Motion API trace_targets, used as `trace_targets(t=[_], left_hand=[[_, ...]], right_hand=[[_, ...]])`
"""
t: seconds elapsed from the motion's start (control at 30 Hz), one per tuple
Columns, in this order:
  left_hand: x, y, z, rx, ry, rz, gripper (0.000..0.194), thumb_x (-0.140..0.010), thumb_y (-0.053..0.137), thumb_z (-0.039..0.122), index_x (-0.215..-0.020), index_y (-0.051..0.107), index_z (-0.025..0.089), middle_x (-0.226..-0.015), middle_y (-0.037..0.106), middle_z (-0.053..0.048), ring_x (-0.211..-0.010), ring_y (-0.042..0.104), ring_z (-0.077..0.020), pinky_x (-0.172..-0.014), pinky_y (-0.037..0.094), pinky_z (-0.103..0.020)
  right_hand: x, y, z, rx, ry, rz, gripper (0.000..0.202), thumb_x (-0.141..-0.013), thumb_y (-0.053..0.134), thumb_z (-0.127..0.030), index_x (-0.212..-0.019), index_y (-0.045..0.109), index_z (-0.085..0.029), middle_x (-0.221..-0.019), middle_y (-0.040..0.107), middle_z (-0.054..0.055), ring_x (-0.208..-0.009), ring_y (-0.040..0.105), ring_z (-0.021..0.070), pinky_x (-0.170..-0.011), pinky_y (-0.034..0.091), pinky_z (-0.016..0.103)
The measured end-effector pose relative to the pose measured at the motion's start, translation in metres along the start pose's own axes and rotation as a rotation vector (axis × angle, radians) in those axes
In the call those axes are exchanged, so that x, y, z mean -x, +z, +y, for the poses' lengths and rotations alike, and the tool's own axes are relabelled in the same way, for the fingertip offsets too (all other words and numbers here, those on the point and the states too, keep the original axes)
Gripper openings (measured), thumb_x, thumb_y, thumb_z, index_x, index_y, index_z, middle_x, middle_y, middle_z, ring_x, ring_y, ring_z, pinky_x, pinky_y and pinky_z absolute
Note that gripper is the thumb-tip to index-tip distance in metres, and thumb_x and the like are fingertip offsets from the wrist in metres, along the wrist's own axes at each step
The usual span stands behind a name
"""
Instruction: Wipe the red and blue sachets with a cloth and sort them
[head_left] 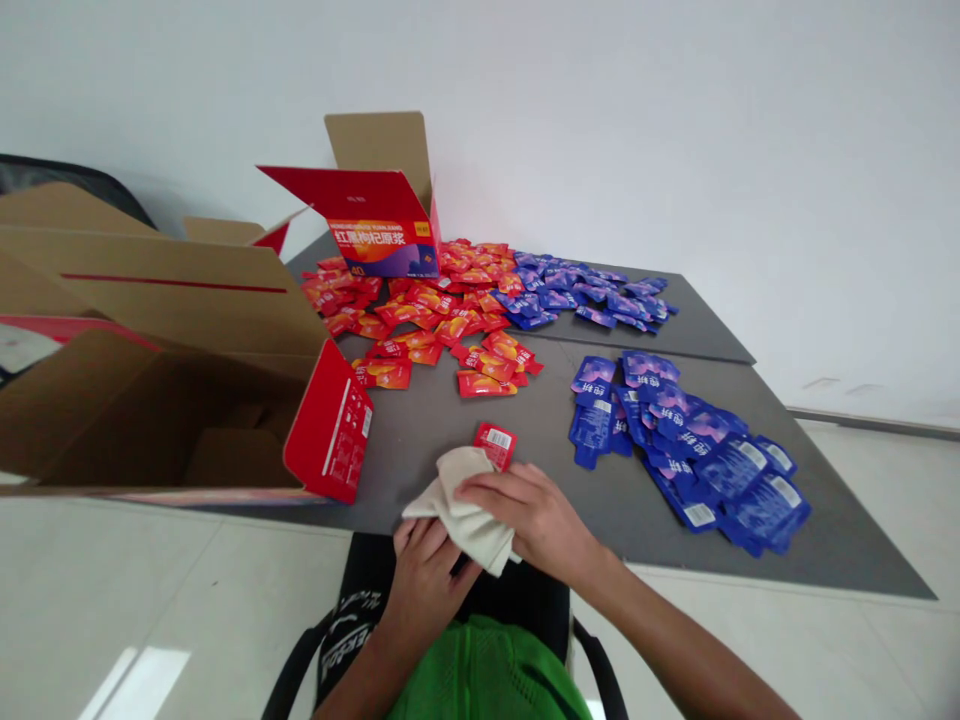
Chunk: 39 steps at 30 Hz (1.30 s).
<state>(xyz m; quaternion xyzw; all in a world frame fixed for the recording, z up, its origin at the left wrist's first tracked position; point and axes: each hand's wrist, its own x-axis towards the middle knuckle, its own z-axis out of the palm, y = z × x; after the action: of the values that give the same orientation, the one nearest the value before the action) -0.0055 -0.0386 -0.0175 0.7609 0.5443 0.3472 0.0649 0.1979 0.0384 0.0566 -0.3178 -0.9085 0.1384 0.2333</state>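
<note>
A cream cloth (469,515) is bunched at the table's front edge between both hands. My left hand (429,570) grips its lower left part with bent fingers. From the right, my right hand (529,510) presses its fingers closed on the cloth's upper side. Just behind the cloth lies a red sachet (496,443) with a white barcode label, its lower part covered by the cloth and my right fingers. Whether anything is inside the cloth cannot be seen.
A large open carton (341,430) stands at the left, a red printed box (382,240) at the back. Red sachets (427,305) lie behind the cloth. Blue sachets form a back pile (592,285) and a nearer right pile (697,440) on the grey table (540,400).
</note>
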Motion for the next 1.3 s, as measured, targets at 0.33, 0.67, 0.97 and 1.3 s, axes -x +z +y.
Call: trace_targets(t=[0.33, 0.67, 0.97, 1.3], left_hand=[[-0.007, -0.002, 0.001, 0.030, 0.108, 0.097, 0.023, -0.096, 0.072, 0.033, -0.118, 0.074, 0.028, -0.115, 0.079, -0.005, -0.115, 0.070, -0.0276, -0.100, 0.039, -0.043], [-0.010, -0.002, 0.005, 0.109, 0.085, 0.152, 0.019, -0.099, 0.069, 0.038, -0.111, 0.077, 0.027, -0.109, 0.080, -0.003, -0.110, 0.071, -0.0261, -0.099, 0.039, -0.043], [-0.009, -0.002, 0.007, 0.100, 0.026, 0.152, 0.019, -0.100, 0.066, 0.039, -0.095, 0.079, 0.026, -0.095, 0.079, -0.003, -0.101, 0.071, -0.0259, -0.095, 0.039, -0.042], [-0.013, -0.006, 0.007, 0.090, 0.090, 0.144, 0.018, -0.098, 0.071, 0.036, -0.113, 0.076, 0.028, -0.111, 0.080, -0.003, -0.111, 0.071, -0.0267, -0.098, 0.039, -0.043]], right_hand=[[-0.022, -0.018, 0.049, 0.101, 0.130, 0.178, 0.046, -0.099, 0.059, -0.011, -0.144, 0.062, -0.023, -0.138, 0.070, 0.011, -0.108, 0.067, 0.0258, -0.091, 0.050, 0.040], [-0.020, 0.001, 0.042, 0.025, 0.099, 0.074, 0.046, -0.096, 0.066, -0.010, -0.140, 0.064, -0.025, -0.136, 0.073, 0.007, -0.111, 0.068, 0.0245, -0.093, 0.051, 0.037], [-0.006, 0.004, 0.002, -0.034, 0.024, 0.036, 0.053, -0.097, 0.061, -0.007, -0.145, 0.059, -0.031, -0.142, 0.069, 0.003, -0.114, 0.066, 0.0228, -0.094, 0.049, 0.037], [-0.033, -0.013, 0.056, 0.124, 0.134, 0.133, 0.050, -0.094, 0.064, -0.006, -0.141, 0.064, -0.024, -0.137, 0.072, 0.010, -0.103, 0.069, 0.0255, -0.088, 0.051, 0.039]])
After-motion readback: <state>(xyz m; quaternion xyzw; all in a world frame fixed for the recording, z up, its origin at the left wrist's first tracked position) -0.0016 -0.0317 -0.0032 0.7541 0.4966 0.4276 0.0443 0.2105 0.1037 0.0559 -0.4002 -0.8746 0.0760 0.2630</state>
